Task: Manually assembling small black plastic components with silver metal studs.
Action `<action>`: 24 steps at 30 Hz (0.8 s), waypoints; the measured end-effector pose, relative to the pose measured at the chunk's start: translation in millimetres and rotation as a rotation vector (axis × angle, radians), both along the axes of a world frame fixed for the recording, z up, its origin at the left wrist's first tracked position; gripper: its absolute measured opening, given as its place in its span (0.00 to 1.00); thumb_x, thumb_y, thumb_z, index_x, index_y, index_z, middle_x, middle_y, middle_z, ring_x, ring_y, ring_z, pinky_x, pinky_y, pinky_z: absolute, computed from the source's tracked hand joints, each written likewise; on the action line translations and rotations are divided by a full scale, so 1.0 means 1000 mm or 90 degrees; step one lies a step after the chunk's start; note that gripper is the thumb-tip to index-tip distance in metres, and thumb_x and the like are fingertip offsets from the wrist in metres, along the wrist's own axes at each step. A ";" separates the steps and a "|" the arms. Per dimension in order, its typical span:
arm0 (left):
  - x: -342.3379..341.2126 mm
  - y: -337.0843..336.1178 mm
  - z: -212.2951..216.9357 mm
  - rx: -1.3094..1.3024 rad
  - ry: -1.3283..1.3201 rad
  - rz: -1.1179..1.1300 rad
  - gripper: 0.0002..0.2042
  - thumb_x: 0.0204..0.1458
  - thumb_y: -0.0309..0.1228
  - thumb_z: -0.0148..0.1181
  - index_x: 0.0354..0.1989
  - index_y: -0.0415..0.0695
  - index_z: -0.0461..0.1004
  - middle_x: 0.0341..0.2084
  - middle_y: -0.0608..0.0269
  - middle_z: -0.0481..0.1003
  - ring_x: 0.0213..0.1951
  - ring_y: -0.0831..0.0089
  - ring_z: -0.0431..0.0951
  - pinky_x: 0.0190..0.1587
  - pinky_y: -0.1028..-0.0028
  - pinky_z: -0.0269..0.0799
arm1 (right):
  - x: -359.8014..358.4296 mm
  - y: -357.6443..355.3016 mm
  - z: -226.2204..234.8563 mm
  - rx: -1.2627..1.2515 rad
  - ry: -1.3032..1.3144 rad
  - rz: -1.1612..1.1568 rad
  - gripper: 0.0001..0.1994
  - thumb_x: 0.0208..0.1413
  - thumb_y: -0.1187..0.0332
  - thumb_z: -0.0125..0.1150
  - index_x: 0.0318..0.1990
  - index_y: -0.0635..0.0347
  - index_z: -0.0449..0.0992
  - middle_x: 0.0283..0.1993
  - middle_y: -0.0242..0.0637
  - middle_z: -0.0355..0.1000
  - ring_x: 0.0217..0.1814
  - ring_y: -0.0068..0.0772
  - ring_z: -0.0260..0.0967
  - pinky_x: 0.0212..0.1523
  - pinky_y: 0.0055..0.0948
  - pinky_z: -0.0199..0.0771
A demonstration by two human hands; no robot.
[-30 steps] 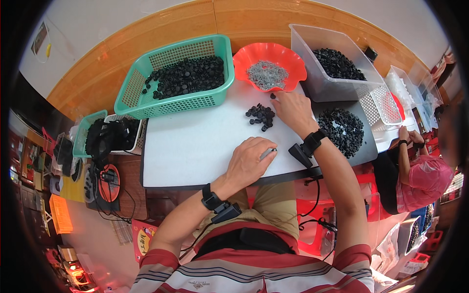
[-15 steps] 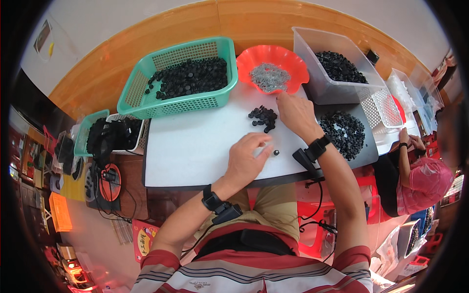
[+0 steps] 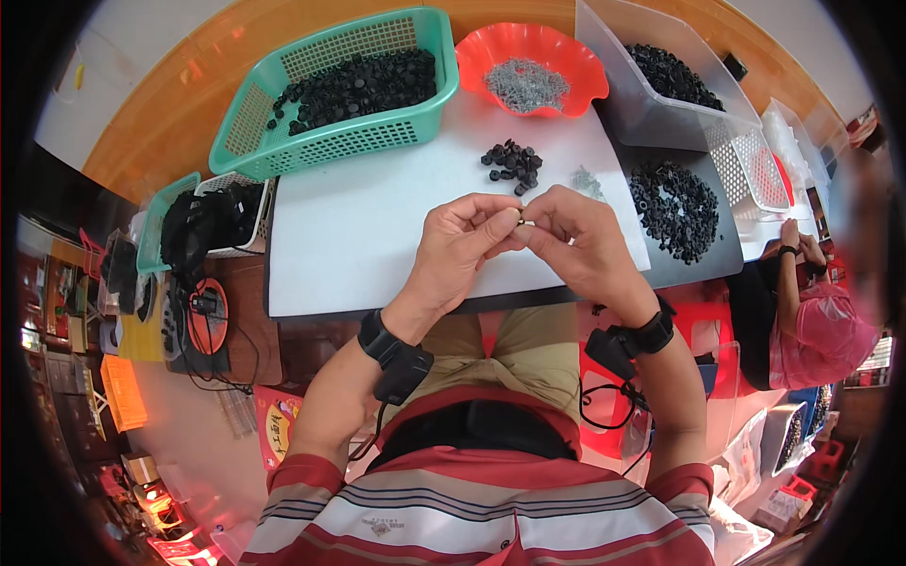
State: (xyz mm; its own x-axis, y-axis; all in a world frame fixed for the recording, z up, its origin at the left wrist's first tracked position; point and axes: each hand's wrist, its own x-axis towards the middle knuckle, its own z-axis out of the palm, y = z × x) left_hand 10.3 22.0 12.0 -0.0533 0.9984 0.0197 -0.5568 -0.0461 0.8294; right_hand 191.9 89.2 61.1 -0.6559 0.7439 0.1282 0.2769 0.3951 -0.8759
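Observation:
My left hand and my right hand meet over the white board, fingertips pinched together. Between them shows a tiny piece, partly dark and partly shiny pale; the fingers cover most of it. Just beyond my hands lies a loose pile of small black round caps. Beside my right hand sits a little heap of small silvery pieces. Farther back, a red scalloped bowl holds many silvery screw-like pieces.
A green basket of black caps stands back left, a clear bin of black parts back right. More black parts are spread on the dark surface at right. A co-worker's hands are farther right. Cables hang at left.
My right hand has come back from the red bowl to meet my left hand. Both are now pinched together around the tiny piece. The whole view has shifted, with the table appearing higher.

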 end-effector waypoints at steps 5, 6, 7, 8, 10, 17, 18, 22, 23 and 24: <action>-0.004 -0.004 -0.007 -0.024 0.071 0.052 0.10 0.61 0.28 0.66 0.47 0.37 0.79 0.39 0.60 0.82 0.37 0.75 0.83 0.46 0.71 0.83 | 0.022 0.001 -0.008 0.065 -0.027 -0.037 0.15 0.51 0.71 0.73 0.47 0.62 0.80 0.40 0.35 0.75 0.26 0.30 0.69 0.30 0.32 0.70; -0.006 -0.003 -0.011 -0.017 0.128 0.059 0.10 0.61 0.28 0.67 0.47 0.37 0.80 0.38 0.60 0.82 0.37 0.75 0.83 0.46 0.72 0.82 | 0.025 0.000 -0.011 0.100 -0.083 -0.048 0.17 0.51 0.71 0.73 0.48 0.62 0.80 0.42 0.36 0.76 0.27 0.33 0.70 0.31 0.33 0.72; -0.005 -0.002 -0.013 -0.011 0.185 0.060 0.09 0.60 0.27 0.67 0.46 0.37 0.80 0.36 0.61 0.82 0.37 0.76 0.83 0.45 0.73 0.81 | 0.027 -0.002 -0.022 0.186 -0.105 -0.052 0.15 0.53 0.68 0.71 0.48 0.60 0.81 0.45 0.38 0.76 0.30 0.43 0.75 0.35 0.39 0.75; -0.004 -0.002 -0.014 -0.011 0.184 0.056 0.09 0.60 0.27 0.67 0.46 0.37 0.80 0.36 0.61 0.82 0.37 0.76 0.83 0.45 0.73 0.81 | 0.027 -0.001 -0.029 0.185 -0.106 -0.056 0.15 0.53 0.68 0.71 0.48 0.60 0.81 0.45 0.38 0.76 0.30 0.43 0.75 0.35 0.39 0.75; -0.001 -0.002 -0.012 -0.022 0.250 0.061 0.09 0.60 0.27 0.67 0.45 0.36 0.80 0.34 0.62 0.82 0.36 0.77 0.82 0.44 0.76 0.80 | 0.025 -0.002 -0.036 0.270 -0.216 -0.084 0.12 0.56 0.64 0.68 0.46 0.57 0.82 0.45 0.39 0.76 0.36 0.52 0.77 0.39 0.46 0.76; 0.004 -0.002 -0.011 -0.028 0.362 0.050 0.09 0.59 0.27 0.67 0.44 0.36 0.81 0.32 0.64 0.82 0.35 0.80 0.80 0.41 0.78 0.77 | 0.018 -0.002 -0.033 0.266 -0.267 -0.088 0.11 0.58 0.62 0.64 0.42 0.60 0.82 0.44 0.41 0.77 0.37 0.52 0.78 0.39 0.48 0.76; 0.006 -0.003 -0.009 -0.029 0.389 0.045 0.09 0.59 0.26 0.67 0.44 0.36 0.81 0.32 0.65 0.81 0.35 0.81 0.80 0.41 0.79 0.76 | 0.018 -0.003 -0.033 0.269 -0.279 -0.092 0.11 0.57 0.63 0.64 0.40 0.60 0.82 0.42 0.42 0.77 0.36 0.52 0.78 0.38 0.48 0.76; 0.009 -0.002 -0.001 -0.032 0.442 0.026 0.08 0.59 0.26 0.66 0.44 0.35 0.80 0.34 0.65 0.81 0.36 0.81 0.79 0.42 0.79 0.76 | 0.019 -0.008 -0.030 0.251 -0.235 -0.110 0.11 0.53 0.63 0.66 0.36 0.62 0.82 0.34 0.43 0.79 0.32 0.52 0.77 0.35 0.46 0.75; 0.009 -0.001 -0.002 -0.031 0.444 0.026 0.08 0.59 0.26 0.66 0.44 0.35 0.80 0.34 0.65 0.81 0.36 0.81 0.79 0.42 0.79 0.76 | 0.019 -0.010 -0.031 0.252 -0.234 -0.111 0.11 0.53 0.63 0.66 0.36 0.62 0.82 0.34 0.43 0.79 0.32 0.52 0.77 0.35 0.46 0.75; 0.009 0.000 -0.004 -0.031 0.417 0.013 0.08 0.60 0.26 0.66 0.44 0.35 0.80 0.35 0.64 0.81 0.36 0.81 0.79 0.42 0.78 0.77 | 0.019 -0.012 -0.031 0.222 -0.193 -0.122 0.10 0.51 0.64 0.67 0.35 0.62 0.82 0.33 0.43 0.79 0.31 0.50 0.78 0.34 0.44 0.76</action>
